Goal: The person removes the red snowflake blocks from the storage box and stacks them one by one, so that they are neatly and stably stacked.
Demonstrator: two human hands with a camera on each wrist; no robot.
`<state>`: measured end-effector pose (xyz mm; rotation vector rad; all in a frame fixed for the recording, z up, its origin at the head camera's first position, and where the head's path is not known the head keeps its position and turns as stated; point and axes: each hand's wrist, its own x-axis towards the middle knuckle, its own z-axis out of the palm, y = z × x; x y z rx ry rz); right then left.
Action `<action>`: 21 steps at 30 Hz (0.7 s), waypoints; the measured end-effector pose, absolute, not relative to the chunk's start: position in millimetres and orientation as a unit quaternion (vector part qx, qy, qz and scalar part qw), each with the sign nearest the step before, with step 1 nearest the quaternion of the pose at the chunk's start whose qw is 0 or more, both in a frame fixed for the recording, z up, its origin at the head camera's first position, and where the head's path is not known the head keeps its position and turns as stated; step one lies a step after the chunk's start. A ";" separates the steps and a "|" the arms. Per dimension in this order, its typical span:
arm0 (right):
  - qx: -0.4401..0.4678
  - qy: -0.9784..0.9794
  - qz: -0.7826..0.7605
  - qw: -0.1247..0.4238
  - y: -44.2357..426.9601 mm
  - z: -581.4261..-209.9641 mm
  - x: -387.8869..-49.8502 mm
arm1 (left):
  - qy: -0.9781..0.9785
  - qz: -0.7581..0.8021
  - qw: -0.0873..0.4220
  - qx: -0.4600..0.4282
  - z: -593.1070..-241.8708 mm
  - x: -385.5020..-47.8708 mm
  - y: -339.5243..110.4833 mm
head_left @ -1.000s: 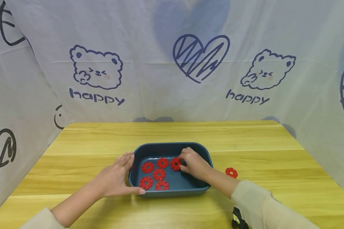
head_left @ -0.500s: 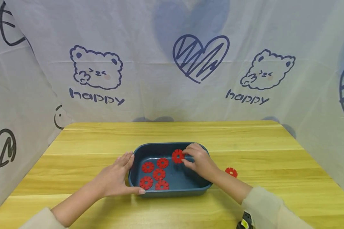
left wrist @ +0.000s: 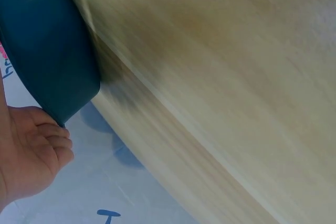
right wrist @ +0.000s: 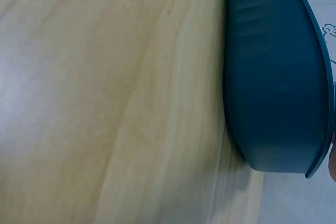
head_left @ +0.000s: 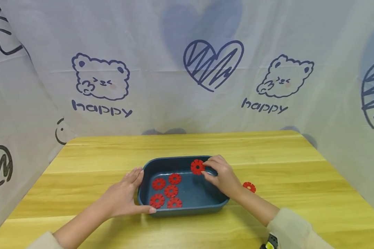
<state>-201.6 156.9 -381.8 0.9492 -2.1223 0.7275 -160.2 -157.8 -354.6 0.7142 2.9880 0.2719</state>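
In the head view a dark blue tray (head_left: 190,211) holds several flat red notched discs (head_left: 171,191) in its left half. My right hand (head_left: 222,174) pinches one more red disc (head_left: 197,167) between thumb and fingers, over the tray's far right part. The left hand (head_left: 121,197) grips the tray's left end, thumb along the front rim and fingers at the left rim. From the left wrist, the fingers of that hand (left wrist: 37,150) bend at the rim of the tray (left wrist: 50,51). Only the tray's outer wall (right wrist: 278,77) and a sliver of hand show from the right wrist.
A single red disc (head_left: 249,187) lies on the wooden table (head_left: 112,152) right of the tray, beside the right forearm. Behind the table hangs a pale cloth (head_left: 162,100) with drawings. A dark wristband (head_left: 272,242) shows below the right sleeve.
The right hand has brought its disc from among the others toward the tray's far right, and the disc looks raised. The left hand keeps its hold; the head view has shifted slightly.
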 end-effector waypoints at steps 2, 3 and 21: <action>0.362 -0.813 0.282 0.357 159.6 -383.3 -200.6 | 0.968 0.090 0.029 0.231 -355.3 -160.4 -157.7; 0.360 -0.811 0.284 0.363 161.1 -384.1 -200.0 | 0.968 0.091 0.030 0.232 -355.4 -160.3 -157.6; 0.339 -0.803 0.284 0.399 181.3 -382.4 -186.4 | 0.968 0.092 0.020 0.235 -356.3 -159.2 -159.0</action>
